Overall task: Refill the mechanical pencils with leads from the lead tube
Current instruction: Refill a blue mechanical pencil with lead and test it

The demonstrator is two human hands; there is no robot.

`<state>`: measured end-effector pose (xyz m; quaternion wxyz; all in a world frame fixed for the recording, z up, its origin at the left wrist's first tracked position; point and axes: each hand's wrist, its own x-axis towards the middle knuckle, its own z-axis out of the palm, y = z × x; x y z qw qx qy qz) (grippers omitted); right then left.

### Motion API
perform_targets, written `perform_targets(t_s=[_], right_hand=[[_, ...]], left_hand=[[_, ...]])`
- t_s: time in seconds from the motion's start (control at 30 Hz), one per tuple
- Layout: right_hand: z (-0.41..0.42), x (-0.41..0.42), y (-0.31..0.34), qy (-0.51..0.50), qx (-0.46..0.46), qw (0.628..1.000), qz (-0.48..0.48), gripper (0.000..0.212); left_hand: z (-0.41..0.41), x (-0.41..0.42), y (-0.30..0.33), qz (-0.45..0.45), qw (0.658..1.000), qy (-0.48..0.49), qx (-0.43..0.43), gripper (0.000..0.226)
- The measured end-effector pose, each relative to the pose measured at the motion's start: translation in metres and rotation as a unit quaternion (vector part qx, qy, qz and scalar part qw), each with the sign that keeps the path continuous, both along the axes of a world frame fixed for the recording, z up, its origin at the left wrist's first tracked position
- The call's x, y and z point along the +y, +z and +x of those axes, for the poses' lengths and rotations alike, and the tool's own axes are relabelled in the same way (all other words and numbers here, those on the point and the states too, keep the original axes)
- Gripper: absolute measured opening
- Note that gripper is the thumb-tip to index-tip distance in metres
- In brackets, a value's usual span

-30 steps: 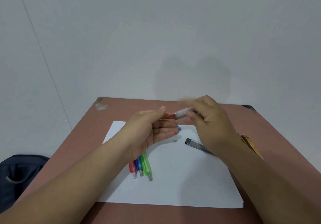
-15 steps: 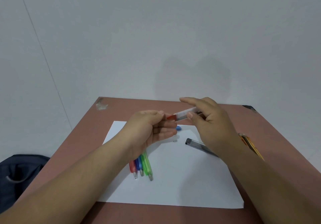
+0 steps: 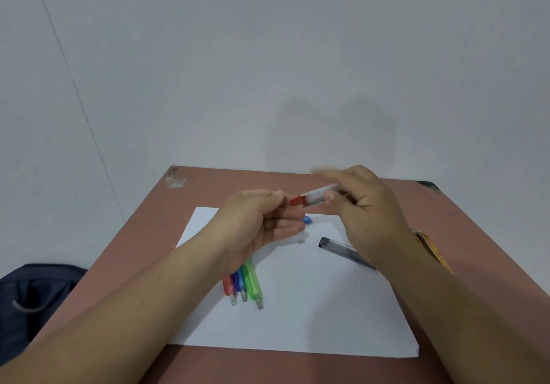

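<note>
The right hand (image 3: 364, 214) is covering the far end of the red-capped pencil (image 3: 315, 197); its raised index finger is showing as a motion smear. The left hand (image 3: 259, 223) is hiding the upper barrels of the three pencils (image 3: 242, 284) on the paper (image 3: 312, 318). The right wrist is covering the lower end of the lead tube (image 3: 342, 249) and most of the yellow pencils (image 3: 431, 249). The small white piece (image 3: 301, 242) is too small to identify. The picture's left edge is cutting off the dark bag (image 3: 32, 300).

Soft even light, faint wall (image 3: 268, 71) shadows, motion-blurred right-hand fingers (image 3: 324, 171), wide-angle edge stretch.
</note>
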<state>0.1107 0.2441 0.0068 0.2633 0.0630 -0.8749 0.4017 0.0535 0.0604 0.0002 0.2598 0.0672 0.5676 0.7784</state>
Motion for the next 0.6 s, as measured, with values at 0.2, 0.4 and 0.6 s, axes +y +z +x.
perform_targets(t_s=[0.2, 0.4, 0.6], right_hand=[[-0.0006, 0.0020, -0.0007, -0.006, 0.004, 1.000, 0.000, 0.048], [0.0003, 0.0011, 0.0022, -0.013, -0.002, 0.999, -0.036, 0.049], [0.0004, 0.0011, 0.0023, -0.014, 0.001, 0.999, -0.049, 0.048]], left_hand=[[0.0004, -0.0003, 0.0007, -0.003, 1.000, -0.006, 0.004, 0.028], [-0.0001, -0.0002, 0.0003, -0.007, 1.000, -0.005, 0.004, 0.029], [0.0001, 0.0002, 0.0008, -0.014, 1.000, -0.009, 0.013, 0.027]])
